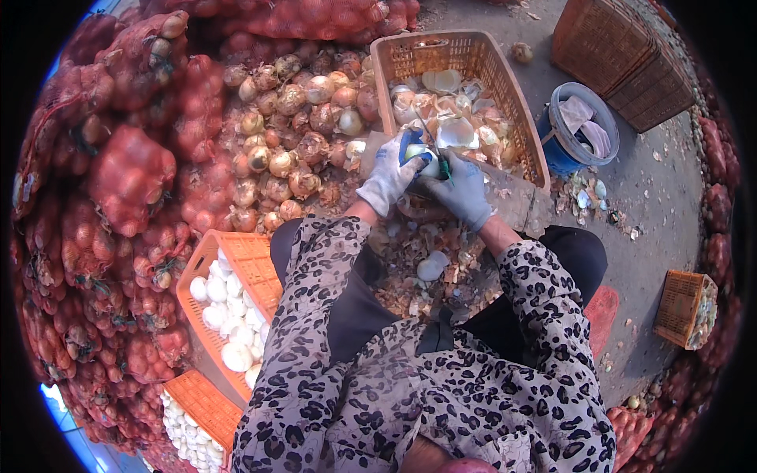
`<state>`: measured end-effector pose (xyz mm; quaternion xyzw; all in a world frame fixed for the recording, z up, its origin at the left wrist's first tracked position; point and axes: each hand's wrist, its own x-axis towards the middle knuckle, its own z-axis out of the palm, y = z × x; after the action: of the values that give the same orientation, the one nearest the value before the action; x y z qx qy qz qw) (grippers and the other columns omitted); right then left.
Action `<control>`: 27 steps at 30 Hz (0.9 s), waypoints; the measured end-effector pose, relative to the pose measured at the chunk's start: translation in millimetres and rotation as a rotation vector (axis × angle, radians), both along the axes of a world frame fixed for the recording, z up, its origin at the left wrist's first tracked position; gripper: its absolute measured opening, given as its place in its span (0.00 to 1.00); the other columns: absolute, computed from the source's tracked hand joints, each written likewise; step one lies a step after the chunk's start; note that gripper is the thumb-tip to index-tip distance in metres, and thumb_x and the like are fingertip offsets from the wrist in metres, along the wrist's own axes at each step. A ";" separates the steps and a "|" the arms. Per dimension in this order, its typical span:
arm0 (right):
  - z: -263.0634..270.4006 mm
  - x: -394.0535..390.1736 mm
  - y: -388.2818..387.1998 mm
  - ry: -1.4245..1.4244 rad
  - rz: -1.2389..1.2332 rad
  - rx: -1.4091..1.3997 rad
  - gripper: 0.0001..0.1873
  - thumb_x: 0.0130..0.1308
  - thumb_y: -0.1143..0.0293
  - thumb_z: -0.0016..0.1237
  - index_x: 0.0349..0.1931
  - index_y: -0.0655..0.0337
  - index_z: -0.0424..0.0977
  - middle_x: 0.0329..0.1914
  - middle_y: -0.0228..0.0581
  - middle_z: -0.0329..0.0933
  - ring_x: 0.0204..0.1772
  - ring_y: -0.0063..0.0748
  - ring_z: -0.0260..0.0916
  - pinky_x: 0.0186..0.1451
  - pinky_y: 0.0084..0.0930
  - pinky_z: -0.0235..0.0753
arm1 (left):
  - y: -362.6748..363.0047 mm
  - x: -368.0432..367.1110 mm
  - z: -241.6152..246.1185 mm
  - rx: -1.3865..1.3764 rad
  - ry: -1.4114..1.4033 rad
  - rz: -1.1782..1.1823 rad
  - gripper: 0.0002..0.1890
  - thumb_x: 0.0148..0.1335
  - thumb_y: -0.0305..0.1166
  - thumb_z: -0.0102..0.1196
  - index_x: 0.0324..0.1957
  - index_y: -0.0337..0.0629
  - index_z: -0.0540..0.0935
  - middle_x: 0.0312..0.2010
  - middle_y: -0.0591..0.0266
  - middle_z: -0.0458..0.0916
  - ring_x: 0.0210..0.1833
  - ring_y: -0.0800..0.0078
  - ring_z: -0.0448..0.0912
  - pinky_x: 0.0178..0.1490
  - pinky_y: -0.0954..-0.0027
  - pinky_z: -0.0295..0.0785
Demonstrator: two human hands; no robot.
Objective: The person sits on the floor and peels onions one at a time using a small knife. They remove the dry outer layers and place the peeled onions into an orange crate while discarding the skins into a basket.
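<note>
My left hand, in a white work glove with blue on the fingers, grips a pale, partly peeled onion. From the other side my right hand, gloved too, is closed on a knife with a green handle; its thin blade points up and away over the onion. Both hands are close together above a board. Just beyond them an orange plastic crate holds onion skins and peeled layers. Unpeeled onions lie in a heap to the left of the crate.
At left stand an orange crate of peeled white onions and a second filled crate. Red mesh sacks of onions are piled behind. To the right are a blue bucket with cloths, stacked crates and a small crate.
</note>
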<state>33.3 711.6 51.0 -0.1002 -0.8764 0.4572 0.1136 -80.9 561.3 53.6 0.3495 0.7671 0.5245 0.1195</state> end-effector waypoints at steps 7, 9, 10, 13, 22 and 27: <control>-8.3 -2.0 -0.1 -0.050 -0.029 -0.036 0.38 0.55 0.46 0.66 0.61 0.60 0.75 0.45 0.53 0.85 0.49 0.52 0.84 0.53 0.40 0.80 | -0.4 2.9 6.5 0.128 -0.209 0.133 0.20 0.69 0.30 0.57 0.61 0.34 0.78 0.47 0.58 0.86 0.50 0.70 0.82 0.57 0.68 0.76; -6.8 -3.1 -0.5 -0.061 -0.025 -0.108 0.38 0.55 0.47 0.67 0.60 0.62 0.75 0.44 0.52 0.85 0.48 0.51 0.84 0.54 0.40 0.81 | 0.1 -6.6 -16.4 0.320 -0.433 0.121 0.18 0.68 0.24 0.57 0.59 0.36 0.79 0.48 0.62 0.86 0.50 0.73 0.81 0.56 0.71 0.77; -8.8 -3.7 0.8 -0.065 -0.034 -0.127 0.37 0.54 0.48 0.67 0.59 0.64 0.76 0.43 0.51 0.85 0.47 0.49 0.84 0.54 0.39 0.81 | 0.1 -7.7 -14.3 0.316 -0.453 0.134 0.18 0.67 0.23 0.59 0.59 0.36 0.79 0.48 0.62 0.85 0.50 0.74 0.81 0.55 0.72 0.77; -26.0 -7.8 7.7 -0.040 -0.090 -0.387 0.32 0.56 0.52 0.69 0.54 0.67 0.78 0.40 0.47 0.86 0.41 0.41 0.85 0.47 0.34 0.82 | 4.9 -13.5 -17.1 0.245 -0.470 0.204 0.18 0.65 0.20 0.61 0.58 0.35 0.80 0.48 0.62 0.85 0.50 0.73 0.81 0.55 0.73 0.77; 3.0 -0.6 23.3 -0.218 0.092 -1.745 0.28 0.71 0.53 0.58 0.60 0.66 0.69 0.35 0.41 0.83 0.21 0.23 0.75 0.24 0.20 0.79 | 8.8 -7.0 -2.0 0.523 -0.810 0.172 0.17 0.64 0.19 0.58 0.56 0.35 0.82 0.49 0.60 0.86 0.46 0.68 0.86 0.50 0.68 0.84; 23.3 -4.7 21.1 -0.023 0.075 -1.655 0.28 0.72 0.50 0.57 0.60 0.63 0.70 0.32 0.37 0.82 0.21 0.21 0.72 0.24 0.19 0.75 | 14.2 -6.6 12.2 0.601 -0.733 0.244 0.21 0.64 0.19 0.59 0.60 0.36 0.79 0.48 0.60 0.86 0.49 0.68 0.85 0.52 0.68 0.83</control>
<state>28.6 732.7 74.3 -0.1268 -0.2602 0.9570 -0.0213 -87.6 575.5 65.8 0.0684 0.5247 0.8214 0.2130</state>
